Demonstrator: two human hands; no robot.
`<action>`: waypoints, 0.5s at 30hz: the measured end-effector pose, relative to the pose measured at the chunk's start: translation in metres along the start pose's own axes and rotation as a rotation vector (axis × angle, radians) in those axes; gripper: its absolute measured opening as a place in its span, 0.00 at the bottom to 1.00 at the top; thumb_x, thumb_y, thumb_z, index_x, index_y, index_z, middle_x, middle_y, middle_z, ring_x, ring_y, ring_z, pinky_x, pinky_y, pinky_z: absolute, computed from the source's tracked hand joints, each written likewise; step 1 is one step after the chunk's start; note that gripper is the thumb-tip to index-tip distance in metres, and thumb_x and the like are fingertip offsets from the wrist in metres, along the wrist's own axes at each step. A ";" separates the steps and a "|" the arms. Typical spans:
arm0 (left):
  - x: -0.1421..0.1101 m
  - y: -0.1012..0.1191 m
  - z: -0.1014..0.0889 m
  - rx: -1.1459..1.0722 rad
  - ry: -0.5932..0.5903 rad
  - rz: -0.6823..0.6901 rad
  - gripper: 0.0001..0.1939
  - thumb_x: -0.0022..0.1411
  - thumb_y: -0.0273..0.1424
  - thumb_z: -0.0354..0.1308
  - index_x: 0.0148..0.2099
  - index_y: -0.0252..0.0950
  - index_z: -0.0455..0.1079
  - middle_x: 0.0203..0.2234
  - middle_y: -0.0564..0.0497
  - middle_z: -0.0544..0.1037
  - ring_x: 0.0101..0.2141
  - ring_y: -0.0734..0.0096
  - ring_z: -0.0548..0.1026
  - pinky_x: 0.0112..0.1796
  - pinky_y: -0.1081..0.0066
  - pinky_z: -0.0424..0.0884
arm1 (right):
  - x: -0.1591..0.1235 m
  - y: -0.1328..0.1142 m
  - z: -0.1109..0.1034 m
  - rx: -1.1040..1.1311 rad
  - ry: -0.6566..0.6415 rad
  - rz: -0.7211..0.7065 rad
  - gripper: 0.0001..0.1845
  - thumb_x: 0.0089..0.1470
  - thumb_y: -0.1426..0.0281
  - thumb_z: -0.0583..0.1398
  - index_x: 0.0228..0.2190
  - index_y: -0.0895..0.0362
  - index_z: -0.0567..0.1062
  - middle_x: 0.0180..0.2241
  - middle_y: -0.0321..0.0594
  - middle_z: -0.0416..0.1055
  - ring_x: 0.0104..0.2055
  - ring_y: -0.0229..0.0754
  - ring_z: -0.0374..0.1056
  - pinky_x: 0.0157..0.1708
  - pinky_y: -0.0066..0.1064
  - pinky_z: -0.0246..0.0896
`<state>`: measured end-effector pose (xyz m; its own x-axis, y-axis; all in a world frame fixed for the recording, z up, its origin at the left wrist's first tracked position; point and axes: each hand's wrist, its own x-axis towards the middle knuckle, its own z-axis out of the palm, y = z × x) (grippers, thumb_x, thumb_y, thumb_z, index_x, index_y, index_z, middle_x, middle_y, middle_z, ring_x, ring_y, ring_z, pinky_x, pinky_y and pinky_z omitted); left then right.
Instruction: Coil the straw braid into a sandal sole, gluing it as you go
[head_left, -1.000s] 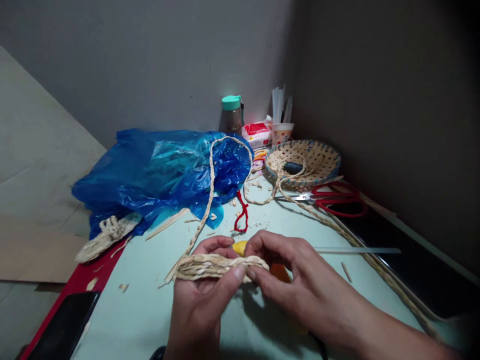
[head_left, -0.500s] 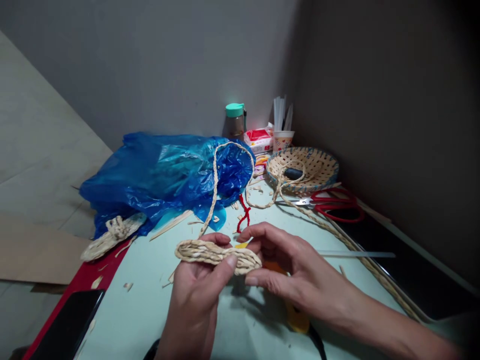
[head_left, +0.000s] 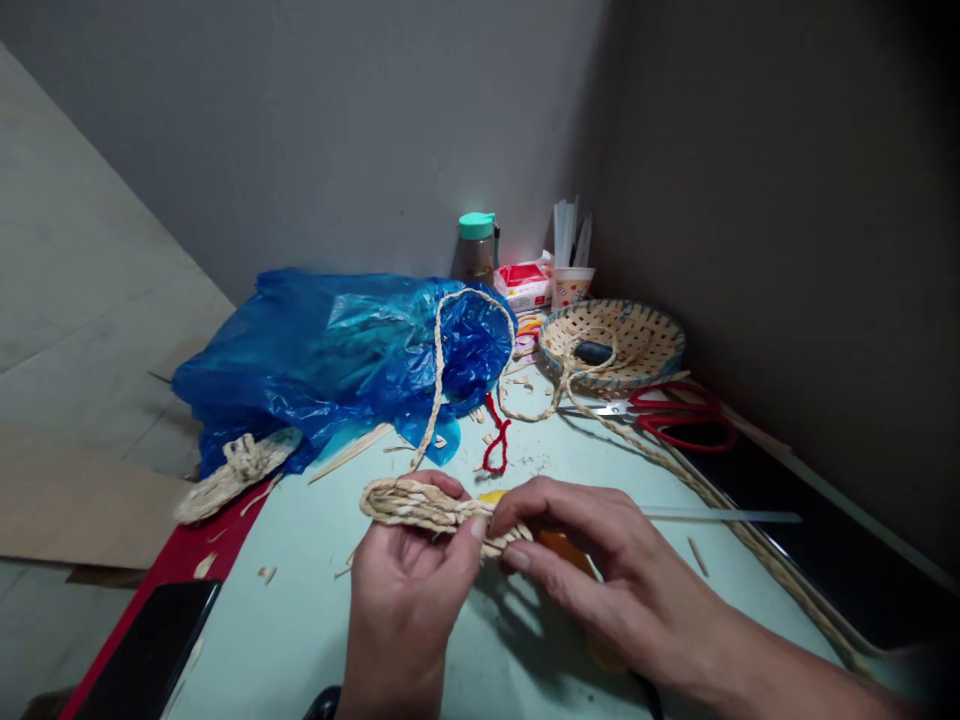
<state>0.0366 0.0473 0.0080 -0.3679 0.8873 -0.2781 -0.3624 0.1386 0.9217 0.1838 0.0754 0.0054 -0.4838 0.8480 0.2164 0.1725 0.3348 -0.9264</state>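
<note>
A flat coil of pale braided straw cord (head_left: 409, 505) is held above the table. My left hand (head_left: 420, 570) grips it from below, thumb pressed on its near side and fingers behind. Closed over the coil's right end, my right hand (head_left: 585, 560) pinches it between thumb and fingers. From the coil's back, a single braid (head_left: 438, 370) runs up over the blue bag and loops toward the basket. Below my right hand lies a yellow tool (head_left: 570, 550), probably a glue gun, mostly hidden. A clear stick (head_left: 727, 515) lies beside that hand.
A blue plastic bag (head_left: 330, 350) fills the back left, near another straw piece (head_left: 240, 475). Behind stand a bottle (head_left: 477, 250), tissue pack (head_left: 525, 285) and cup (head_left: 573, 287). Rightward are a woven basket (head_left: 652, 345), red-handled scissors (head_left: 686, 425) and a dark tablet (head_left: 810, 530). A phone (head_left: 142, 650) lies front left.
My right hand's fingers have closed onto the coil's right end, where they were spread around it before. The whole view has shifted slightly, with objects appearing a little to the right.
</note>
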 end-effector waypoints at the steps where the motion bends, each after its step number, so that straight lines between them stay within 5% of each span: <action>1: -0.001 0.000 0.000 -0.002 0.013 0.003 0.20 0.45 0.31 0.73 0.39 0.37 0.70 0.35 0.51 0.78 0.38 0.65 0.79 0.41 0.71 0.74 | 0.000 0.000 0.001 0.038 0.017 0.060 0.07 0.61 0.72 0.59 0.42 0.52 0.72 0.33 0.33 0.75 0.33 0.37 0.69 0.33 0.27 0.63; 5: -0.003 0.001 -0.001 0.022 0.000 0.006 0.18 0.47 0.30 0.72 0.38 0.38 0.69 0.32 0.53 0.78 0.37 0.64 0.80 0.42 0.68 0.75 | 0.001 -0.001 0.006 0.110 0.042 0.195 0.07 0.57 0.74 0.57 0.39 0.52 0.69 0.31 0.33 0.72 0.32 0.38 0.68 0.32 0.28 0.64; 11: -0.003 0.003 -0.005 -0.056 -0.238 -0.069 0.17 0.50 0.34 0.71 0.40 0.38 0.70 0.30 0.51 0.78 0.35 0.67 0.78 0.40 0.70 0.72 | 0.002 -0.004 0.004 0.115 0.060 0.243 0.02 0.54 0.72 0.57 0.30 0.53 0.68 0.27 0.33 0.69 0.29 0.38 0.65 0.28 0.29 0.60; 15: -0.005 0.000 -0.003 -0.022 -0.213 -0.112 0.19 0.48 0.30 0.71 0.42 0.37 0.69 0.32 0.48 0.79 0.39 0.60 0.79 0.44 0.64 0.73 | 0.002 -0.007 0.002 0.154 0.050 0.295 0.02 0.54 0.69 0.57 0.30 0.54 0.68 0.27 0.35 0.70 0.28 0.39 0.64 0.27 0.30 0.58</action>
<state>0.0359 0.0412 0.0081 -0.1366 0.9400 -0.3127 -0.4103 0.2336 0.8815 0.1796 0.0740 0.0115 -0.3893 0.9194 -0.0569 0.1657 0.0092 -0.9861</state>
